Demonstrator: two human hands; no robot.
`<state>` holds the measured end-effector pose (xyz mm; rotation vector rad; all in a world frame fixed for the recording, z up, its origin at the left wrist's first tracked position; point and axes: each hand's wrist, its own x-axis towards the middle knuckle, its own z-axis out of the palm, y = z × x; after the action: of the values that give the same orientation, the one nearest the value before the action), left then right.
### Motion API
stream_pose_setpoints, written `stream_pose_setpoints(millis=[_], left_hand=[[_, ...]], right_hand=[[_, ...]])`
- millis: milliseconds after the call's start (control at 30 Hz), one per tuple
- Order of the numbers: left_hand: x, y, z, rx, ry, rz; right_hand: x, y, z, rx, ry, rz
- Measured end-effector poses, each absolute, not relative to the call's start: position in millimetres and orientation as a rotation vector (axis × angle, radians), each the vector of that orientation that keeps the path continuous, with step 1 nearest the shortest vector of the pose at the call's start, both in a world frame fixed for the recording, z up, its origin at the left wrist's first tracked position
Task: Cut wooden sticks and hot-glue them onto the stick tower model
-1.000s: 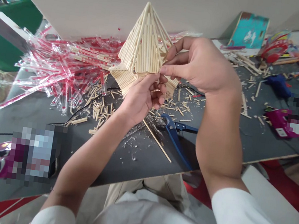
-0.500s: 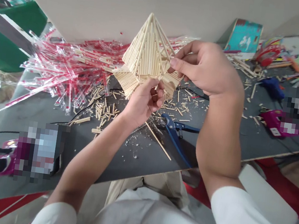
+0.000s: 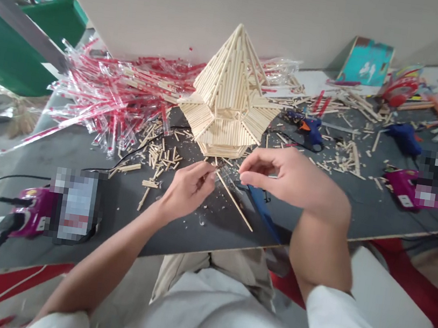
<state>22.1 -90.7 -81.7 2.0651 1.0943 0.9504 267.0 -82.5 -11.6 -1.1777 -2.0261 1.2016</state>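
Left hand (image 3: 186, 192): pinching a thin stick (image 3: 207, 176).
Right hand (image 3: 294, 177): curling narrow, fingers close; cannot tell whether it is holding anything.
Stick pyramid (image 3: 227, 105): sitting on the surface (image 3: 208, 238), just beyond both hands.

Tiered wooden-stick pyramid model (image 3: 229, 92) standing upright, unheld.

On the dark table (image 3: 200, 243), a stick model (image 3: 228, 100) stands at center, with loose sticks (image 3: 160, 158) and red-striped wrappers (image 3: 109, 105) to its left. The left hand (image 3: 187, 191) pinches just beside a long stick (image 3: 235, 201); the right hand (image 3: 294, 179) hovers near the model's base.
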Motion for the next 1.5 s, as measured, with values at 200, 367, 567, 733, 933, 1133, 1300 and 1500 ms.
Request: stream_pose_setpoints(millis=[200,367,567,733,933,1133,1300,1500], left_hand=[[9.7,-80.3,-109.8,2.227,1.139,0.935],[9.7,-76.7,-114.2,2.256,1.139,0.924],[10.9,-75.9,-118.6,2.273,1.232,0.806],[14.2,-77.7,-119.5,2.285,1.375,0.676],[15.7,-78.9,-116.6,2.216,1.371,0.758],[18.3,-80.3,-118.0,2.179,1.357,0.838],[21.6,-80.7,-119.1,2.117,1.344,0.838],[25.5,-82.8,-117.6,2.030,1.352,0.849]], right_hand=[[225.5,-71.5,-64.0,-1.120,-2.007,0.945],[216.0,-62.6,-86.6,-1.008,-2.063,0.877],[213.6,-56.3,-106.1,-0.956,-2.003,0.900],[211.6,-54.1,-112.6,-0.933,-2.026,0.856],[209.5,-55.9,-110.9,-0.932,-2.002,0.860],[209.7,-57.0,-111.0,-0.968,-2.056,0.814],[209.7,-57.2,-113.9,-0.988,-2.077,0.740],[209.9,-56.2,-115.5,-0.952,-2.076,0.693]])
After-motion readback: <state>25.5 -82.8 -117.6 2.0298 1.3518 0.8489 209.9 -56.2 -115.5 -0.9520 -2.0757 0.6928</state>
